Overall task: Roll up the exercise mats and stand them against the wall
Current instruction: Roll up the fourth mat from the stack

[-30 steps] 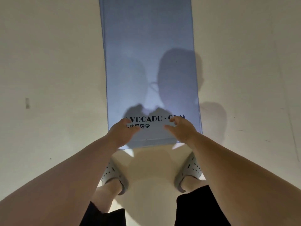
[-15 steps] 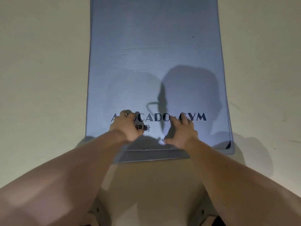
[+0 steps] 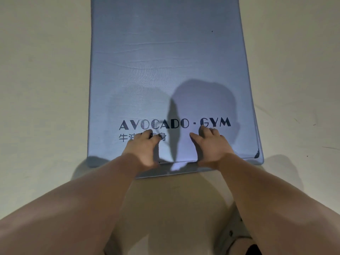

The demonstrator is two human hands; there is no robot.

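A pale beige floor (image 3: 46,89) is filling the view, seen from above by a person who is bending over it. A blue-grey exercise mat (image 3: 165,52) is lying flat on the floor. It is stretching straight away from the person and running out of the top of the view. A few faint creases are crossing its surface farther up.

Dark lettering (image 3: 174,124) near the close end of the mat is reading "AVOCADO · GYM", with a line of smaller characters beneath it.

Both bare forearms are reaching down from the bottom corners. The left hand (image 3: 142,150) is resting palm down on the mat, just inside the near edge and left of centre. Its fingers (image 3: 150,133) are bending at the knuckles and covering part of the smaller characters. The right hand (image 3: 211,146) is lying beside it, apart from it, right of centre. Its fingers (image 3: 209,130) are spreading a little and bending, with the tips touching the mat just under the word "GYM". Neither hand is wrapping around the edge; the fingers are pressing on the top surface only.

The near right corner (image 3: 257,155) of the mat is curling up slightly. Shadows of the head and arms are falling across the mat.

Part of a grey shoe (image 3: 232,230) is showing at the bottom right.
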